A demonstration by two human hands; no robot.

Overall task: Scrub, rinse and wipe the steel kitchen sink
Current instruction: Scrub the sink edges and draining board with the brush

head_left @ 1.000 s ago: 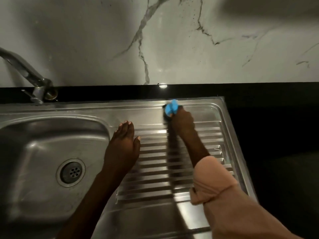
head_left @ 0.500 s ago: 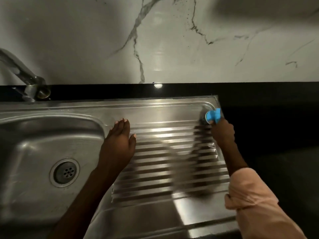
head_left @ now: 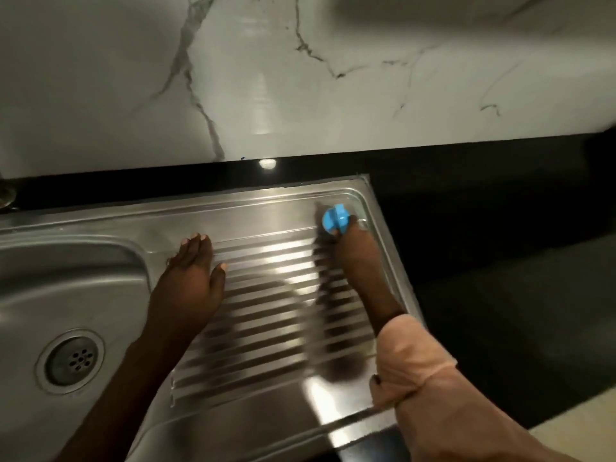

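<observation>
Steel sink (head_left: 110, 225) runs from the left edge to a squared right end, set into a black counter (head_left: 483, 211) with a marble-patterned wall (head_left: 300, 78) behind. Basin at left, drain (head_left: 70, 361) low in it; ribbed drainboard (head_left: 276, 305) fills the right half. Right hand (head_left: 355, 251) is at the far right corner of the drainboard, fingers curled round a blue-handled scrubber (head_left: 335, 219), which is pressed to the steel just inside the raised rim; little room between it and the back and right edges. Peach sleeve (head_left: 410, 358) is bunched at the forearm, over the drainboard's near right part. Left hand (head_left: 190, 278) lies flat on the strip between basin and ribs, fingers straight and together, thumb out over the first ribs. Between the two hands the ribbed steel is open. A dark blurred shadow crosses the ribs under the right arm.
</observation>
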